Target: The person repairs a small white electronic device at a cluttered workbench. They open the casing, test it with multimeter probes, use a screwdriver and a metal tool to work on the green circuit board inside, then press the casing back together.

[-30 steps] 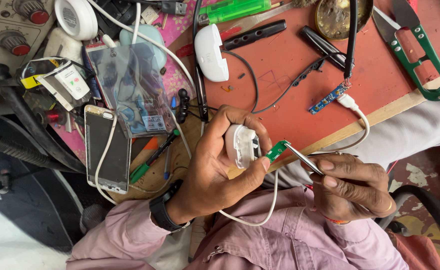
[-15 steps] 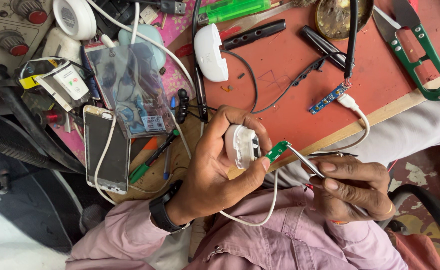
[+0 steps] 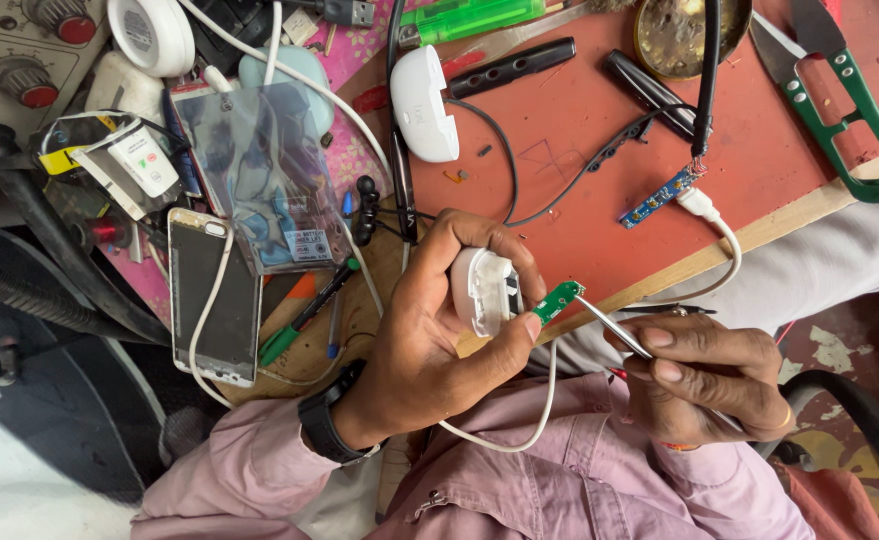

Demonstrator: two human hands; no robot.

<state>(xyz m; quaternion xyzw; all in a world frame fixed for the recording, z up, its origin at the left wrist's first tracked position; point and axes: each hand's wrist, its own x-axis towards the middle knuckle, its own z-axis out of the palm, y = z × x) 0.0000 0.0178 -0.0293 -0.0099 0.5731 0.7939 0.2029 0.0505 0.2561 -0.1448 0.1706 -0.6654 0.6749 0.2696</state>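
Landmark: red work mat (image 3: 579,150). Left of it, a yellow-banded white label tag (image 3: 137,160), then a clear plastic pouch (image 3: 254,180) with a small white sticker. At the mat's near edge, left hand (image 3: 439,340) grips a white earbud case (image 3: 484,290). Right hand (image 3: 704,375) pinches tweezers (image 3: 614,325) holding a small green circuit board (image 3: 559,298) against the case. Unchanged from 0.5 s earlier.

Glossy white plastic case (image 3: 484,290), shiny metal tweezers (image 3: 614,327).
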